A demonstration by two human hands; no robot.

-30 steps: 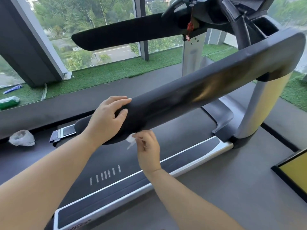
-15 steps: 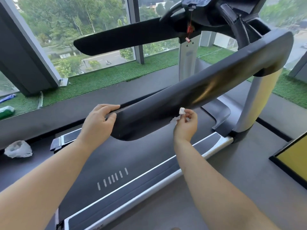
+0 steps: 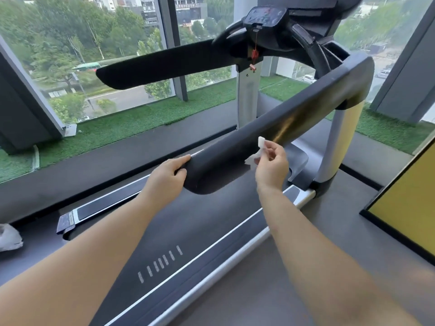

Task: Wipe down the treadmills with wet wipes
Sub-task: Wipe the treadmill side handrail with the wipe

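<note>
**Wipe Held at the Near Handrail**

The person stands beside the treadmill (image 3: 188, 231), both bare arms reaching in over its dark belt. The left hand (image 3: 168, 176) grips the rounded near end of the black handrail (image 3: 294, 128), with the fingers laid over the top edge and the thumb tucked underneath. The right hand (image 3: 273, 164) pinches a small crumpled white wet wipe (image 3: 251, 159) between thumb and fingertips, against the side face of that same rail, just beyond the left hand. Whether the wipe presses on the surface or only hangs beside it, I cannot tell.

The second handrail (image 3: 164, 64) juts out on the far side, below the console (image 3: 264, 16), from which a red safety cord (image 3: 254, 54) dangles. A crumpled white bag (image 3: 9, 238) lies on the floor at the left edge — well apart from the hands. Green turf (image 3: 131, 128) runs along the windows.
</note>
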